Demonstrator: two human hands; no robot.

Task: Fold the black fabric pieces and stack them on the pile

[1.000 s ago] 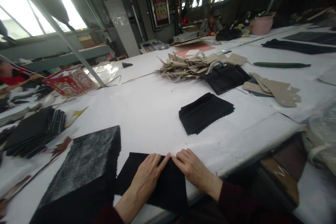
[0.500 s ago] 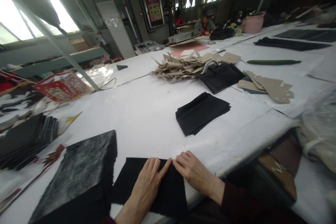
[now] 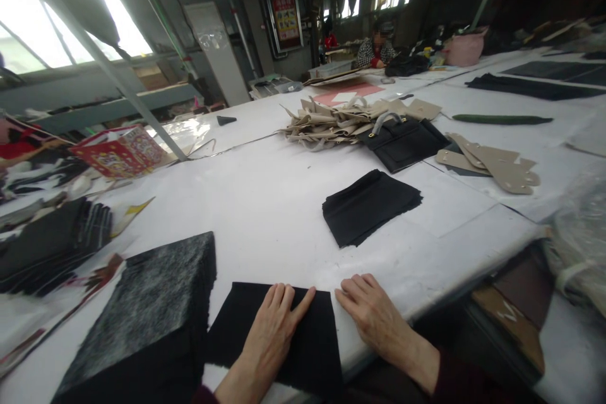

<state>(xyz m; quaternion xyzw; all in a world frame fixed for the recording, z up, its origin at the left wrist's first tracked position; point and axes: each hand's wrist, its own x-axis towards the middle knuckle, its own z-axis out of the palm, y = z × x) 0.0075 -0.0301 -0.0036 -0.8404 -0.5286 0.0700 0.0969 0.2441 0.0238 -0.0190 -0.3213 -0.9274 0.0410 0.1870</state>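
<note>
My left hand [image 3: 276, 323] lies on a flat piece of black fabric [image 3: 318, 348] near the table's front edge, fingers stretched towards its far edge. My right hand [image 3: 372, 309] rests just right of that fabric's far right corner, fingers slightly bent on the white tabletop with nothing visible in them. Left of my hands stands a tall stack of cut pieces [image 3: 151, 303] with a mottled grey top and black side. Beyond my right hand is a lower stack of black fabric pieces [image 3: 369, 208] with uneven edges.
A black handbag [image 3: 407, 142] lies by a heap of beige strips [image 3: 326, 123]. Beige cut pieces [image 3: 497, 161] and a long green cucumber-like object [image 3: 502, 118] are to the right. A red patterned bag [image 3: 118, 151] stands left. A person [image 3: 376, 50] sits at the far end.
My right hand has slid right, off the fabric's far edge and away from my left hand. My left hand stays on the fabric. The view has shifted slightly.
</note>
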